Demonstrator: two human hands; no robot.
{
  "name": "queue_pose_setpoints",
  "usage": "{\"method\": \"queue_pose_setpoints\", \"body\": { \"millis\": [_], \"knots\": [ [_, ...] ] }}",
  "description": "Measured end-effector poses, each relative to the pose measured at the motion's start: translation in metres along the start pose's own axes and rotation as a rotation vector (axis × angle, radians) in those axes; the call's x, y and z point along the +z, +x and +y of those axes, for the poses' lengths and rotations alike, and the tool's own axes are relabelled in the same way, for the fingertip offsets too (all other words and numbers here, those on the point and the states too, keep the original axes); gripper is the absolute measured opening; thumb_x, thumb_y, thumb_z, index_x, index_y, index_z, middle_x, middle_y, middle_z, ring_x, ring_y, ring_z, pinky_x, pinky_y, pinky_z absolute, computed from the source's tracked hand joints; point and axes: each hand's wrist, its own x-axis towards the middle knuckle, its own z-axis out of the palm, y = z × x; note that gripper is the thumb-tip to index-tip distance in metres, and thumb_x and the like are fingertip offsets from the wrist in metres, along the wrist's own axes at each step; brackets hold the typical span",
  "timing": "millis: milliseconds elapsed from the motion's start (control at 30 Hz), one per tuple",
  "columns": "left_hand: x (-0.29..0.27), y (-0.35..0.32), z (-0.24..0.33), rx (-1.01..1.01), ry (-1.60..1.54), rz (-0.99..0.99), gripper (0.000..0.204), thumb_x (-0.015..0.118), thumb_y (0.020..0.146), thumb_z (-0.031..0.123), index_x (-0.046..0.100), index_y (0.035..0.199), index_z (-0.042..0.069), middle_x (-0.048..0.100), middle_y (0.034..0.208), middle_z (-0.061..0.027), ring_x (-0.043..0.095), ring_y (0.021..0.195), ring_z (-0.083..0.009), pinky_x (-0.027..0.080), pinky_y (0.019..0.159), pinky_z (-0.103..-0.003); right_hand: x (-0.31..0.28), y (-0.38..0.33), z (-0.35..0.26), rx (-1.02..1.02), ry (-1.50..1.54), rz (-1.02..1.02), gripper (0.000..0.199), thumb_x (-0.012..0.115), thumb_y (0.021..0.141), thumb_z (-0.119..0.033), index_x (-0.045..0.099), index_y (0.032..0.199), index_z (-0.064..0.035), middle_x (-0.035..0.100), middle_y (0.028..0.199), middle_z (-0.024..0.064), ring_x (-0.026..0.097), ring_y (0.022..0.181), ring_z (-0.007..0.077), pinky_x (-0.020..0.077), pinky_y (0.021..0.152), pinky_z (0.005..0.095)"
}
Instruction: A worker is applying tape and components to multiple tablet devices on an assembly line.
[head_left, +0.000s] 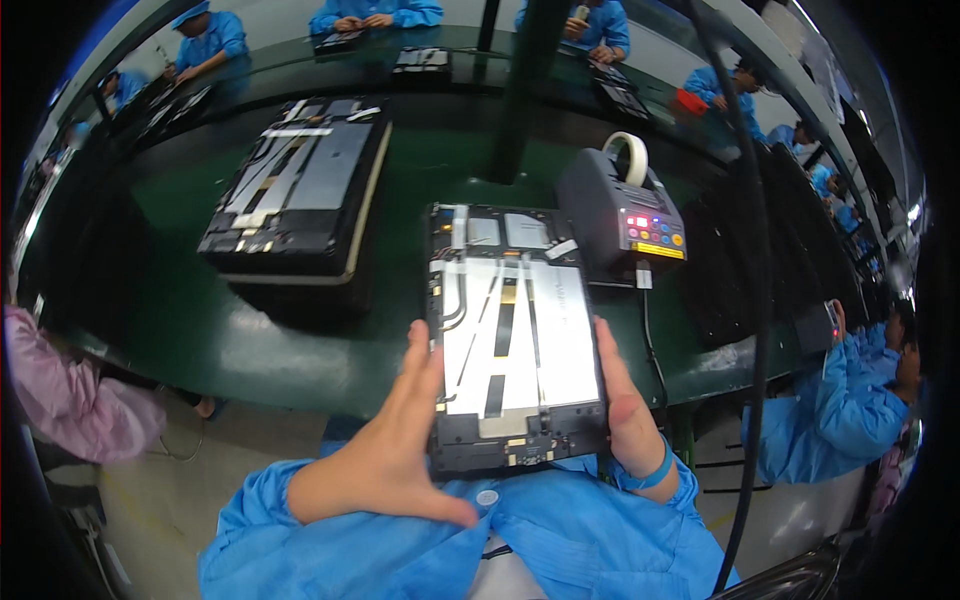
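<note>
Resting far left on the green table [430, 160] is a stack of tablets [290, 185]. The left hand [385, 440], thumb spread wide, touches the left edge of an opened tablet [515, 340] between both hands; the right hand [630, 420] lays straight fingers along its right edge, thumb hidden, grip unclear. Beyond stands a tape dispenser [605, 205].

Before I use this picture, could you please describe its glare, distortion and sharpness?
Head view: glare whitens the silver panel of the open device; pale reflections spot the green table, whose front edge bends toward the rim; the corners fall to black; co-workers near the top edge look less crisp than the grey tape dispenser.
</note>
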Motion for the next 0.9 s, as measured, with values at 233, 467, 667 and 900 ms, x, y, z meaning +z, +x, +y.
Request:
{"method": "queue_pose_setpoints", "body": {
  "millis": [233, 467, 667, 900],
  "knots": [
    [-0.031, 0.003, 0.024, 0.153, 0.123, 0.188, 0.126, 0.086, 0.060, 0.040, 0.004, 0.146, -0.002, -0.010, 0.146, -0.0371, -0.003, 0.137, -0.0508, 0.016, 0.110, -0.051, 0.015, 0.027, -0.048, -0.219, 0.265, 0.020, 0.098, 0.040, 0.085, -0.068, 0.005, 0.147, -0.0007, 0.016, 0.149, 0.0254, 0.028, 0.135, 0.0363, 0.0297, 0.108, 0.0443],
    [-0.151, 0.022, 0.002, 0.195, -0.246, 0.495, 0.108, 0.088, 0.060, 0.026, 0.025, 0.143, -0.004, 0.042, 0.136, -0.0180, 0.042, 0.124, -0.0232, 0.030, 0.105, -0.031, 0.042, 0.153, -0.092, -0.425, 0.195, -0.197, 0.115, 0.071, 0.070, -0.060, 0.009, 0.147, -0.0013, -0.005, 0.149, 0.0324, 0.003, 0.142, 0.0368, 0.0124, 0.112, 0.0414],
    [-0.210, 0.013, -0.060, 0.097, -0.146, 0.580, 0.098, 0.081, 0.057, 0.013, 0.033, 0.141, -0.001, 0.042, 0.139, -0.0152, 0.040, 0.129, -0.0238, 0.026, 0.108, -0.032, 0.091, 0.224, -0.078, -0.487, -0.032, -0.218, 0.123, 0.083, 0.058, -0.052, 0.014, 0.144, 0.0029, -0.001, 0.141, 0.0453, -0.008, 0.139, 0.0441, 0.0108, 0.112, 0.0438],
    [-0.216, 0.002, -0.082, 0.041, -0.187, 0.549, 0.094, 0.079, 0.057, 0.012, 0.036, 0.139, -0.003, 0.042, 0.141, -0.0169, 0.039, 0.131, -0.0252, 0.025, 0.110, -0.033, 0.120, 0.222, -0.075, -0.321, -0.024, -0.234, 0.119, 0.083, 0.062, -0.045, 0.012, 0.144, 0.0033, -0.009, 0.143, 0.0411, 0.008, 0.139, 0.0454, 0.0178, 0.112, 0.0422]
  ]
}}
